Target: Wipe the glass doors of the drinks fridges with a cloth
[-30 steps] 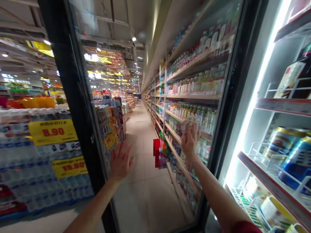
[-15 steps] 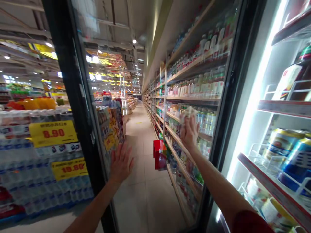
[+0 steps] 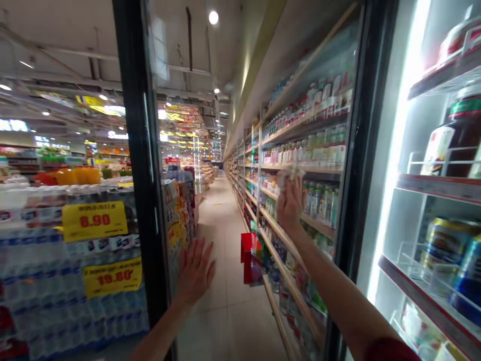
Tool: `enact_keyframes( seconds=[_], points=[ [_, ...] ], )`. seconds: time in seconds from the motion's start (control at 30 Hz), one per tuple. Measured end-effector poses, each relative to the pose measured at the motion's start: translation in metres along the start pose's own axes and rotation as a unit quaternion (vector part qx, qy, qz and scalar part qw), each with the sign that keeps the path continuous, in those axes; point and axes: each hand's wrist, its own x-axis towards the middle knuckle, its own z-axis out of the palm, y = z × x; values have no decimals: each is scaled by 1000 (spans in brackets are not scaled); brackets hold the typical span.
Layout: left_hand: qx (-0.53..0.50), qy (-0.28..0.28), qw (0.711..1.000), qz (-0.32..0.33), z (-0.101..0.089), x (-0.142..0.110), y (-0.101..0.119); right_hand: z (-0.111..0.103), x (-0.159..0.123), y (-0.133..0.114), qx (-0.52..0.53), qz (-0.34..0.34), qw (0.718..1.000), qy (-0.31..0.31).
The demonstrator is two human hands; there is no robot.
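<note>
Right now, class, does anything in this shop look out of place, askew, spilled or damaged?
Nothing looks plainly spilled or damaged. One oddity: a red boxy object, seen through the glass door, juts from the shelves into the aisle, breaking their straight line. It may be an ordinary display; I can't tell.

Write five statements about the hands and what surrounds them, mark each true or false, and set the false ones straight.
1. The right hand holds a pale cloth. True.
2. The left hand grips a bottle. False: it is open, with no bottle in it.
3. The glass door is framed in black. True.
4. The upper yellow sign reads 19.80. False: it reads 8.90; the lower yellow sign shows 19.80.
5. Cans stand on a shelf at the picture's right. True.
</note>
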Motion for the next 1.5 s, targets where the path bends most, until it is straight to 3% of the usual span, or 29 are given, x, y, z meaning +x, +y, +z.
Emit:
enact_keyframes(
  seconds=[0.03, 0.07, 0.1, 0.17, 0.23, 0.33, 0.43, 0.53, 0.6, 0.7, 0.83, 0.9, 0.97, 1.03, 1.1, 1.13, 1.2, 1.3, 1.37, 1.43, 1.5],
  points=[
    [0, 3, 1000, -3, -1, -1, 0, 2, 11, 6, -5, 71, 997, 40],
    [-2, 6, 1000, -7, -3, -2, 1, 4, 18, 6, -1, 101, 993, 60],
    [-6, 7, 1000, -12, -5, 0, 2, 6, 21, -1, 10, 85, 995, 53],
    [-25, 14, 999, -17, -13, 14, 8, 9, 11, -26, 36, -35, 999, -18],
    [-70, 32, 997, -13, -21, 44, 19, 9, -8, -57, 44, -133, 987, -75],
    [-166, 49, 985, -7, -30, 108, 42, 6, -30, -84, 44, -172, 979, -99],
    [-183, 23, 983, -20, -27, 159, 65, -3, -30, -74, 62, -208, 967, -133],
    [-146, 18, 989, -24, -15, 173, 75, -13, -13, -38, 96, -254, 951, -145],
    [-114, 35, 993, -8, -10, 174, 70, -16, 1, -11, 80, -181, 977, -79],
    [-67, 62, 996, 10, -19, 193, 36, -15, 16, 18, 9, -8, 1000, 9],
    [-23, 125, 987, -99, -47, 244, -23, -12, 19, 27, -17, 0, 1000, -10],
    [-15, 141, 981, -133, -51, 257, -26, -12, 17, 26, -18, -2, 1000, -5],
    [-22, 116, 991, -63, -42, 251, -5, -13, 16, 25, -17, -4, 1000, 1],
    [-40, 60, 993, 95, -27, 235, 27, -14, 16, 26, -15, -7, 1000, 6],
    [-51, 6, 967, 248, -18, 225, 46, -14, 16, 27, -12, -11, 1000, 8],
    [-49, -13, 957, 287, -18, 227, 45, -14, 16, 27, -10, -13, 1000, 8],
    [-31, -23, 963, 265, -29, 247, 21, -14, 16, 28, -7, -15, 1000, 11],
    [3, 50, 997, 57, -54, 290, -30, -14, 15, 27, -8, -19, 1000, 11],
    [6, 78, 997, -7, -60, 298, -41, -13, 14, 26, -13, -20, 1000, 11],
    [-7, 45, 996, 75, -53, 283, -26, -13, 14, 25, -19, -23, 999, 14],
    [-27, -25, 971, 238, -42, 258, -5, -13, 15, 25, -22, -29, 999, 20]
  ],
)
